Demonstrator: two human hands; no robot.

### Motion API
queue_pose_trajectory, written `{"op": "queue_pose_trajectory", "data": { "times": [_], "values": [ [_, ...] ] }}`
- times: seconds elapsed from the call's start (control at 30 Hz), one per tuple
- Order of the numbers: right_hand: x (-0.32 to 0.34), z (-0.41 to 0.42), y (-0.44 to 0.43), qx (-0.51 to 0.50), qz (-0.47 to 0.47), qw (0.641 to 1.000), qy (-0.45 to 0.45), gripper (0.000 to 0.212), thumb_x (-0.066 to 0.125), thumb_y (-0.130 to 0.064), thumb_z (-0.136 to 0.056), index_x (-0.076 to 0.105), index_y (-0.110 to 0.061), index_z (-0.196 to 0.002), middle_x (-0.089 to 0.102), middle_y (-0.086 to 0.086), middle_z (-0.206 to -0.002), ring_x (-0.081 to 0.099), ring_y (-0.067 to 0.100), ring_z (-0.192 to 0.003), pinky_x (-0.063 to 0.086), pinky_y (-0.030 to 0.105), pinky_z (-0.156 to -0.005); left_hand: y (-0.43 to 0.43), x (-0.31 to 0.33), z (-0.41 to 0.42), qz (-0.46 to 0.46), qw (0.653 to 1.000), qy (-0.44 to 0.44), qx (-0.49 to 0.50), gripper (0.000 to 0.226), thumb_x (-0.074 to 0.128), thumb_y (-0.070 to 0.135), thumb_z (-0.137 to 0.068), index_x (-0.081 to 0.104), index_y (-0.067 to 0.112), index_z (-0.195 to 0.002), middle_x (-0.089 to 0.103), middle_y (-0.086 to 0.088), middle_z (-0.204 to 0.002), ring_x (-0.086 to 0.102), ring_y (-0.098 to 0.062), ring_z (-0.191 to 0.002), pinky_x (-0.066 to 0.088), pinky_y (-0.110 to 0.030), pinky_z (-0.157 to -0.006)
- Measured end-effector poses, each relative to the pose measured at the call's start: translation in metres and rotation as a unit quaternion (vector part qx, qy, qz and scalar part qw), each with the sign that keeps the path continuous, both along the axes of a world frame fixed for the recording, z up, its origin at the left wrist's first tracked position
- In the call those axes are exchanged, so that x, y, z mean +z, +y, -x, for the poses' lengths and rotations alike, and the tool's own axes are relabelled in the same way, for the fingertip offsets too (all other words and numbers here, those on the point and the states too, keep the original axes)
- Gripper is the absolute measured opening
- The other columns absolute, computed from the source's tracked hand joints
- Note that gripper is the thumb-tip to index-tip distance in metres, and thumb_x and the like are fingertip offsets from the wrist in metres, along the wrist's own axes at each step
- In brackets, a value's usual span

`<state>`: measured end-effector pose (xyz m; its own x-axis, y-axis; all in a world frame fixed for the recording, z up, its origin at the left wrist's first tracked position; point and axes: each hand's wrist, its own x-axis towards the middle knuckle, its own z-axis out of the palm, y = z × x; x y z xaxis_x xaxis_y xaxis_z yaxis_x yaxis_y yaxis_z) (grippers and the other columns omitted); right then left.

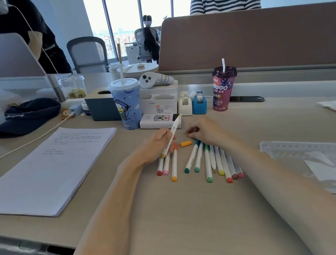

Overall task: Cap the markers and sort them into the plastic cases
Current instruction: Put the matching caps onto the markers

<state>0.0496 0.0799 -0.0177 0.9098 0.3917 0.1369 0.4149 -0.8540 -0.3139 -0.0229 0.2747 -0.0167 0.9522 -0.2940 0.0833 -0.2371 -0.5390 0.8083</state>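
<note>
Open office, beige counter (190,216) crowded along the back edge. Status:

- left hand (158,143): fingers wrapped round a white marker (172,134), held tilted, far end up. Near end is yellow. Can't tell if the far end is capped or bare.
- right hand (207,132): fingers curled down at the counter, pinching a small orange piece (187,134), probably a cap. Too small to confirm.
- loose orange cap (186,143) lies flat between the two hands.
- three markers (174,163) lie under the left hand; a longer row (208,164) fans out below the right wrist. All still on the counter, none in a case.
- clear plastic case (305,150) sits well apart to the right.

Risks as I read it:

1. Colour mismatch. The caps in reach are orange and the held marker reads yellow. The wrong cap would go on easily, and sorting goes wrong after that.
2. Round cap on a flat top. A nudge from either hand could roll it off under the markers.
3. The right wrist is over the far ends of the row. Reaching for the case could sweep that fan apart.
4. If the raised end is bare, it points toward the white box behind. A slip leaves ink.
5. The blue cup (126,106) stands just behind the left hand and the purple cup (222,90) is behind the right. Lifting an elbow or hand fast could tip one, and the paper stack (51,168) is near.
</note>
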Motion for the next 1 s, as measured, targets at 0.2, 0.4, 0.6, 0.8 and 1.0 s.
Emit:
{"op": "queue_pose_trajectory", "data": {
  "times": [0.2,0.4,0.6,0.8,1.0],
  "values": [
    [0.013,0.025,-0.011,-0.003,-0.252,0.968,0.011,0.017,0.061,-0.011,-0.092,0.065,-0.021,-0.106,0.066,-0.005,-0.103,0.060,0.009,-0.096,0.049,0.023,-0.087,-0.004,0.004,0.003,0.021,1.000,0.006,0.000,0.026,0.027,0.027,-0.105,0.051,0.022,-0.098,0.056,0.001,-0.072,0.060,-0.016,-0.082,0.050,-0.037,-0.082],
    [0.019,0.067,-0.024,-0.002,-0.429,0.901,0.065,0.028,0.054,-0.003,-0.095,0.065,-0.026,-0.107,0.066,-0.006,-0.099,0.064,0.007,-0.091,0.054,0.014,-0.075,-0.009,0.006,0.007,0.023,1.000,-0.006,-0.020,0.027,0.030,0.024,-0.105,0.054,0.016,-0.098,0.055,0.000,-0.069,0.055,-0.014,-0.073,0.048,-0.037,-0.075],
    [0.020,0.082,-0.032,-0.016,-0.508,0.857,0.086,0.030,0.050,0.003,-0.095,0.063,-0.012,-0.118,0.069,-0.001,-0.105,0.067,0.003,-0.089,0.053,0.013,-0.078,-0.012,0.008,0.011,-0.003,0.999,-0.004,-0.046,0.031,0.031,0.024,-0.105,0.057,0.008,-0.100,0.055,0.002,-0.069,0.052,-0.015,-0.073,0.049,-0.040,-0.081],
    [0.022,0.081,-0.031,-0.011,-0.492,0.868,0.068,0.027,0.054,0.003,-0.093,0.065,-0.016,-0.109,0.070,-0.003,-0.100,0.068,0.002,-0.084,0.053,0.012,-0.073,-0.015,0.009,0.012,-0.005,0.998,0.008,-0.059,0.038,0.030,0.019,-0.105,0.053,-0.011,-0.107,0.053,-0.002,-0.069,0.051,0.000,-0.061,0.043,-0.010,-0.063],
    [0.022,0.079,-0.033,-0.025,-0.491,0.866,0.089,0.021,0.069,-0.002,-0.084,0.065,-0.014,-0.100,0.070,0.009,-0.103,0.069,0.018,-0.094,0.057,0.022,-0.080,-0.014,0.008,0.011,0.008,0.998,0.017,-0.063,0.036,0.030,0.018,-0.105,0.053,-0.009,-0.107,0.053,-0.002,-0.069,0.052,0.002,-0.060,0.043,-0.010,-0.061]
  ]
}}
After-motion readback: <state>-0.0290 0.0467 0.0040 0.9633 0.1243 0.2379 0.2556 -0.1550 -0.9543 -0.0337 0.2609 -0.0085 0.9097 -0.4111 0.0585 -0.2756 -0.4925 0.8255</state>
